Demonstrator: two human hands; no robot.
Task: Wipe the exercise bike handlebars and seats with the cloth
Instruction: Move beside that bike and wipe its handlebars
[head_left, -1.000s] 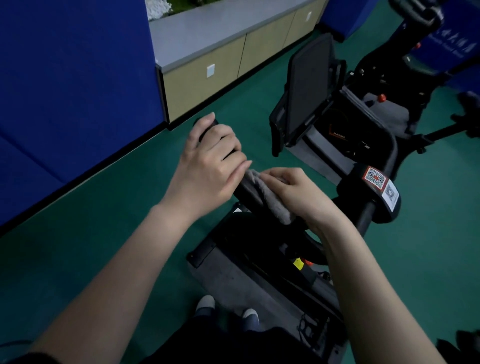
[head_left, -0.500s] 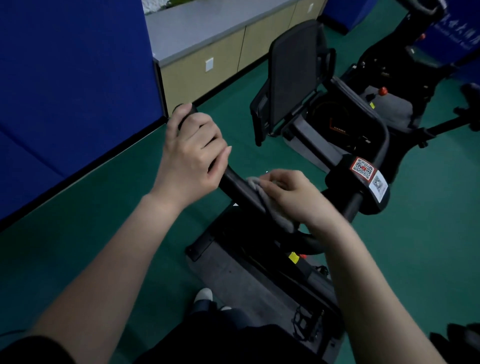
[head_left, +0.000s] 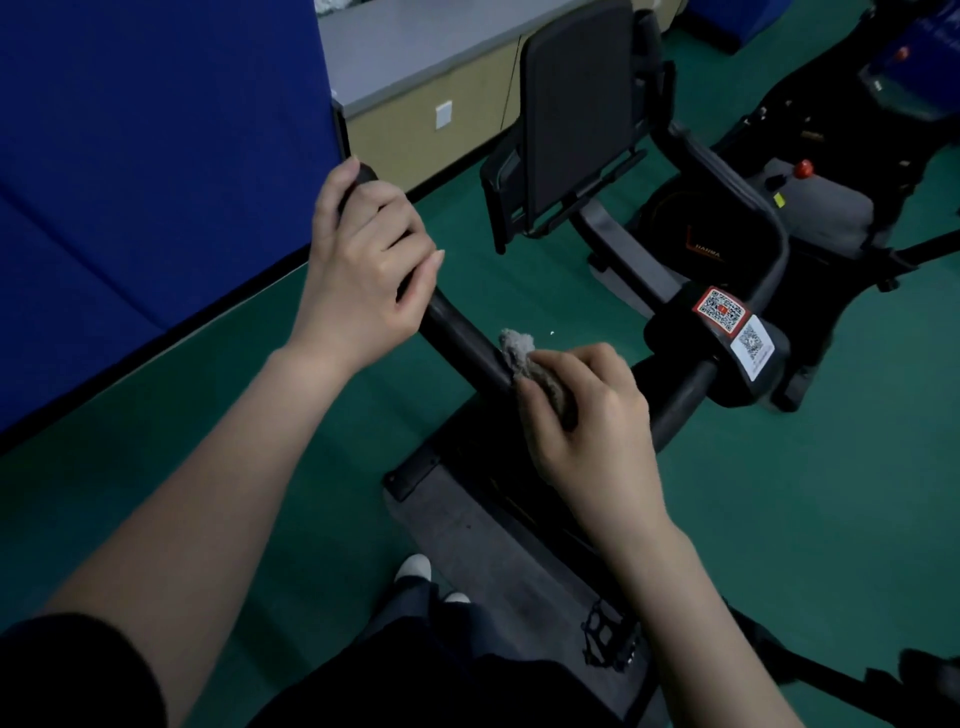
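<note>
1. The cloth is a small grey rag, bunched up just right of the frame's centre and pressed on the black handlebar. I judge it light, soft and limp, so it should mould to the round tube. It is best held wadded under curled fingers so that it cannot slide out.
2. The handlebar runs from 10 o'clock down to the centre, then bends towards a console with 2 QR stickers at 3 o'clock. I judge it stiff, fixed and fairly smooth. It should take firm rubbing without giving way.
3. My left hand sits at 10 o'clock. Its fingers curl round the bar's upper end in a firm grasp, and the thumb lies along the near side. The forearm reaches in from 7 o'clock.
4. My right hand is near the centre, knuckles up. Its fingers curl over the cloth and clamp it on the bar. The forearm rises from 5 o'clock.
5. A padded seat back stands upright at 1 o'clock, well apart from both hands.
</note>
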